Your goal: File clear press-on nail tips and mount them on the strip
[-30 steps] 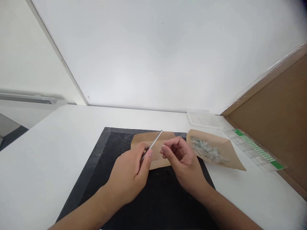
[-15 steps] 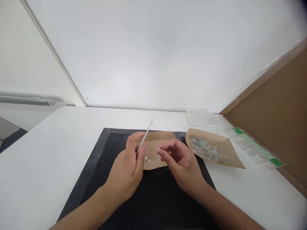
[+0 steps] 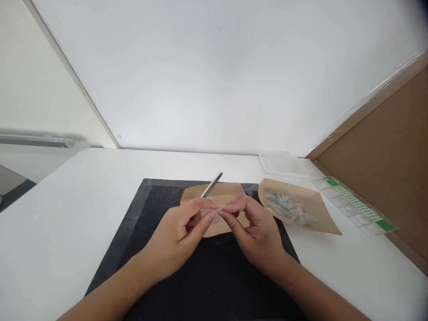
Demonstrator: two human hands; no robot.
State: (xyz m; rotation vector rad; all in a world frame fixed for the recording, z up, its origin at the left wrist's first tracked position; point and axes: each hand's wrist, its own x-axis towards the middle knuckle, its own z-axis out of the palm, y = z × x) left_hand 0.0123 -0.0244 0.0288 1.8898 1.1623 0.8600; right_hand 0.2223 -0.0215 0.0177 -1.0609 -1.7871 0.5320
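My left hand [image 3: 177,236] is closed, with a thin flat strip, perhaps a nail file [image 3: 211,184], sticking up from behind its fingers. Its thumb and index fingertip meet the fingertips of my right hand [image 3: 259,229], which is closed in a pinch. Whatever tiny piece lies between the fingertips is too small to name. Beneath both hands is a brown paper sheet [image 3: 197,191] on a black mat [image 3: 214,276].
Right of the mat, a brown paper packet [image 3: 323,218] shows several translucent pieces [image 3: 287,207]. Beyond it lie a clear plastic lid [image 3: 284,163] and a compartment box [image 3: 357,205] with a green label. A brown board [image 3: 384,165] stands at the right.
My left hand's thumb and index finger have moved right to meet my right hand's fingertips. The strip has turned and now leans further right.
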